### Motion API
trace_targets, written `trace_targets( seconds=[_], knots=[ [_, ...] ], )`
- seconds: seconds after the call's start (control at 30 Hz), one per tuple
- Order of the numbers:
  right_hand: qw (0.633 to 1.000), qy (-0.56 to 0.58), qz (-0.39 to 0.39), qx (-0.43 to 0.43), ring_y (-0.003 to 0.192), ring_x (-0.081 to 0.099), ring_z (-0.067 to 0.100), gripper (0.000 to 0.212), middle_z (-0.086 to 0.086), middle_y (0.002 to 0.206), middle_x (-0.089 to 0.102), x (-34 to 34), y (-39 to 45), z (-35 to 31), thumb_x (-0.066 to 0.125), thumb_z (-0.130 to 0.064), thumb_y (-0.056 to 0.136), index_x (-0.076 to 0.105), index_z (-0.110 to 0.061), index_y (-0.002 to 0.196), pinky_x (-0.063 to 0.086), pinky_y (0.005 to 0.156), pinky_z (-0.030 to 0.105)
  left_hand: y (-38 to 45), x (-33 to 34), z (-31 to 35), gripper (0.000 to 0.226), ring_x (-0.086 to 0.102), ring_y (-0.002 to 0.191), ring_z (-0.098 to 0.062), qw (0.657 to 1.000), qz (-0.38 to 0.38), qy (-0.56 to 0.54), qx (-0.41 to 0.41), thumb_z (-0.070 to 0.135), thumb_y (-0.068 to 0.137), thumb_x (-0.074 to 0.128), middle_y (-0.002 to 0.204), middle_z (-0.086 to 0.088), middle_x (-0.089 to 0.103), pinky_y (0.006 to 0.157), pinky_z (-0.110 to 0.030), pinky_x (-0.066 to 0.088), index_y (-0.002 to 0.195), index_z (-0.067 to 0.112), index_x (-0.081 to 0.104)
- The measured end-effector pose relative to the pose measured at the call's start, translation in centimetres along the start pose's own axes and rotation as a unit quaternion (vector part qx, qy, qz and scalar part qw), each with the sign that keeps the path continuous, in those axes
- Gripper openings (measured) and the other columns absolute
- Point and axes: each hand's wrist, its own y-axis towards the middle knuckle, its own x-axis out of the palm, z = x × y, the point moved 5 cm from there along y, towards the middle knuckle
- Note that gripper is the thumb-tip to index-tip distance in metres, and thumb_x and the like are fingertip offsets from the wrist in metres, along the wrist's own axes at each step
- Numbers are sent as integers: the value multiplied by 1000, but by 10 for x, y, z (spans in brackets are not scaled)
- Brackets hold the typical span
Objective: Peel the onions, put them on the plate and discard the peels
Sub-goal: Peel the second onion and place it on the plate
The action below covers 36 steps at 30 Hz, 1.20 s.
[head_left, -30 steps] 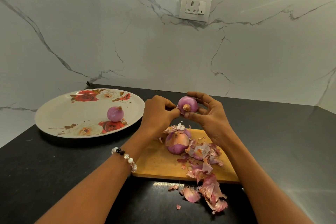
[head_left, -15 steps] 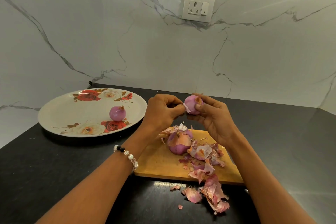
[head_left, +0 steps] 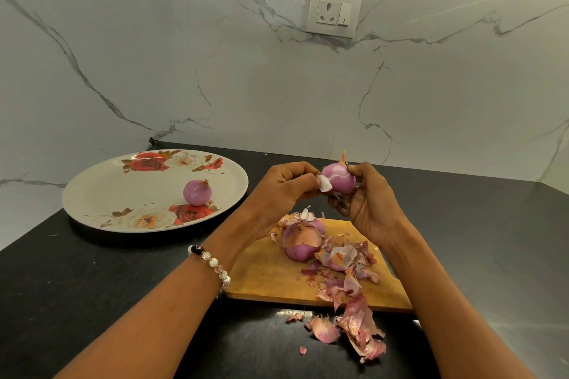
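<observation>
My right hand (head_left: pixel 366 203) grips a small purple onion (head_left: pixel 338 178) above the far end of the wooden cutting board (head_left: pixel 268 277). My left hand (head_left: pixel 283 188) pinches a pale strip of peel (head_left: pixel 324 184) still hanging from that onion's left side. One peeled onion (head_left: pixel 197 192) lies on the floral plate (head_left: pixel 123 184) at the left. On the board sits an onion with brown skin (head_left: pixel 300 243), and another half-covered onion (head_left: pixel 337 260) lies among the peels (head_left: pixel 354 317) that spill off the board's near edge onto the counter.
The black counter (head_left: pixel 92 286) meets a white marble wall with a socket and switch (head_left: pixel 334 12). The counter's left edge (head_left: pixel 27 240) runs close by the plate. A bead bracelet (head_left: pixel 209 264) is on my left wrist.
The onion has been turned in my right hand so its stem tip points up. My left fingers have pulled a pale strip of peel away from its side.
</observation>
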Motion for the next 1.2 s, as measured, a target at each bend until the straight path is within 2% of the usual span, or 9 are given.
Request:
trace_targets(
  seconds=[0.2, 0.3, 0.37, 0.5, 0.57, 0.7, 0.9, 1.03, 1.2],
  knots=[
    [998, 62, 30, 0, 57, 62, 21, 18, 20, 88, 64, -3, 0, 0, 46, -21, 99, 54, -6, 106, 51, 51, 25, 2, 0, -5, 24, 61, 92, -20, 998, 4, -43, -34, 2, 94, 48, 89, -10, 63, 91, -32, 53, 81, 9, 67],
    [994, 88, 71, -5, 59, 60, 23, 25, 22, 87, 63, -11, 1, -3, 46, -22, 98, 54, -2, 112, 49, 44, 22, 4, -4, -6, 23, 64, 103, -22, 994, 5, -96, -48, 1, 93, 47, 105, -15, 67, 91, -30, 53, 90, 5, 69],
    [991, 88, 100, -17, 57, 59, 23, 23, 23, 90, 61, -19, 2, -7, 46, -21, 98, 54, -3, 109, 48, 43, 22, 5, -11, -9, 16, 65, 104, -24, 997, 31, -33, -61, 6, 93, 53, 108, -14, 67, 91, -32, 54, 92, 7, 69],
    [995, 36, 93, -32, 57, 59, 23, 19, 25, 92, 62, -18, 2, -8, 46, -21, 98, 56, -6, 104, 47, 45, 24, 1, -14, -13, 7, 69, 82, -18, 979, 65, 176, -77, 17, 85, 69, 86, -5, 70, 78, -30, 58, 86, 10, 71],
    [995, -18, 82, -52, 58, 57, 23, 17, 23, 87, 64, -14, 2, -6, 47, -18, 98, 59, -6, 100, 47, 48, 27, 0, -11, -14, 14, 66, 75, -16, 959, 54, 273, -60, 26, 83, 72, 78, -1, 69, 70, -28, 55, 82, 12, 73],
    [988, -107, 54, -95, 67, 58, 25, 19, 22, 91, 62, -9, 3, -5, 50, -9, 96, 66, -1, 104, 47, 53, 30, 0, -12, -11, 39, 67, 69, -16, 942, 65, 325, -42, 48, 80, 68, 72, -2, 71, 67, -31, 56, 75, 10, 75],
    [986, -129, -6, -110, 82, 65, 28, 27, 21, 109, 64, -2, 6, -2, 55, -2, 95, 65, -2, 120, 55, 58, 29, 1, -14, -12, 33, 71, 70, -14, 977, 74, 189, -65, 40, 81, 67, 83, -3, 73, 72, -32, 60, 96, 11, 72],
    [982, -135, -48, -121, 79, 69, 22, 29, 10, 100, 70, 4, 4, 0, 57, -1, 95, 62, -2, 124, 57, 58, 29, 0, -14, -14, 26, 72, 74, -18, 988, 60, 108, -95, 26, 83, 70, 83, -7, 74, 70, -27, 59, 100, 7, 72],
    [983, -114, -56, -132, 81, 70, 21, 29, 6, 95, 73, 4, 5, 0, 56, 1, 95, 61, 0, 124, 58, 60, 27, 0, -15, -14, 17, 72, 72, -18, 990, 66, 88, -90, 12, 84, 71, 79, -5, 74, 66, -25, 58, 100, 6, 72]
  ],
)
